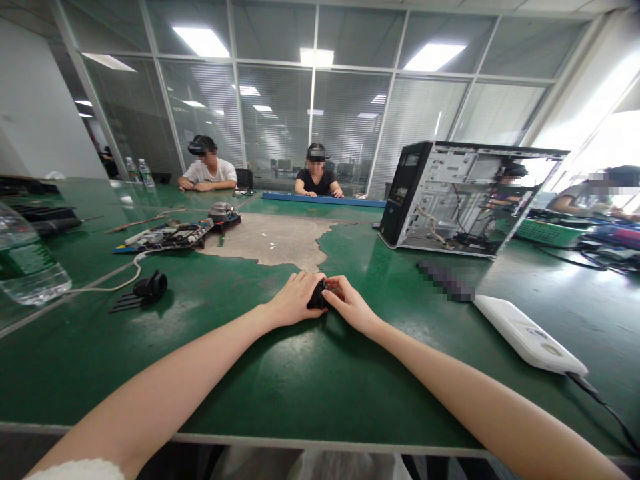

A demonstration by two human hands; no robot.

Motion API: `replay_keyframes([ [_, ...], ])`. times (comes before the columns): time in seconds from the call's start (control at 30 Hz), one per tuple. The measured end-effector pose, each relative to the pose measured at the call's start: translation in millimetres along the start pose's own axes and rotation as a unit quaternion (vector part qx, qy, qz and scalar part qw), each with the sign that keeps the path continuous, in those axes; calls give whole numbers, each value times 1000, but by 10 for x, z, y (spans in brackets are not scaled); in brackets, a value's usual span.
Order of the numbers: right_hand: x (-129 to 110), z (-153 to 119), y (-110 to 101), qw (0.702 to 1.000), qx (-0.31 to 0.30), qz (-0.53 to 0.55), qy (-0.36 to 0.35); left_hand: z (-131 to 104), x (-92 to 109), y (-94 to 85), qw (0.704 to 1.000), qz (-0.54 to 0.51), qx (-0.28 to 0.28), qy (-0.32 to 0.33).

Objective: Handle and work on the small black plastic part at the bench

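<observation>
- The green table (280,393) fills the view; its surface is worn through to a pale patch beyond the hands.
- An open computer case (450,200) stands on the far right part of the table, its side panel off, cables and metal frame showing inside.
- Two people sit at the far side of the table with headsets on; more people sit behind the case on the right.
- A clear plastic water bottle (27,267) lies at the left edge, well apart from the hands.
- A white flat device (530,337) lies to the right of the hands, a dark cable running off its near end.
- A circuit board (170,235) lies far left of centre, with a round fan unit (223,213) just beside it.
- A small black part with a fin-like base (147,288) rests left of the hands, a pale cable curving by it.
- The left hand (295,300) lies on the table, its fingers closed against the left side of a small black part (318,296).
- The right hand (350,303) meets it from the other side, fingers pinching the same part.
- That part sits between the two hands, low over the table near its middle; most of it is hidden by fingers.
</observation>
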State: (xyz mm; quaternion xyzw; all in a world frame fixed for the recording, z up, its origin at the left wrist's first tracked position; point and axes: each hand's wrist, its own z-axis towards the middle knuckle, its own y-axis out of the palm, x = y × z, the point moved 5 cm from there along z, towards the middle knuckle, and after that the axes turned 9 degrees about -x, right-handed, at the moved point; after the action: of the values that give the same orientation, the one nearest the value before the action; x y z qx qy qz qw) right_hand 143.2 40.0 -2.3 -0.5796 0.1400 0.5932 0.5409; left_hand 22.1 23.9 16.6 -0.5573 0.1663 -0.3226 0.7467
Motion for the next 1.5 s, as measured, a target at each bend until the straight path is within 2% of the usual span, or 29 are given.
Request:
replay_keyframes([
  [0.17,-64,-17,18,1000,-22,4,-11,3,6,-2,1000,3,2,-1],
  [0.33,-131,-30,21,999,-13,15,-30,-4,7,-1,1000,6,4,2],
  [0.73,21,6,-3,1000,4,-1,-3,3,5,-6,1000,0,0,-1],
  [0.93,-50,-6,6,1000,-16,-18,-1,-1,5,-7,1000,-7,0,-2],
  [1.2,-125,-35,33,1000,-23,13,-15,2,15,-12,1000,3,4,1],
  [1.5,-63,-13,6,1000,-4,-14,-18,-1,2,-4,1000,0,3,0],
])
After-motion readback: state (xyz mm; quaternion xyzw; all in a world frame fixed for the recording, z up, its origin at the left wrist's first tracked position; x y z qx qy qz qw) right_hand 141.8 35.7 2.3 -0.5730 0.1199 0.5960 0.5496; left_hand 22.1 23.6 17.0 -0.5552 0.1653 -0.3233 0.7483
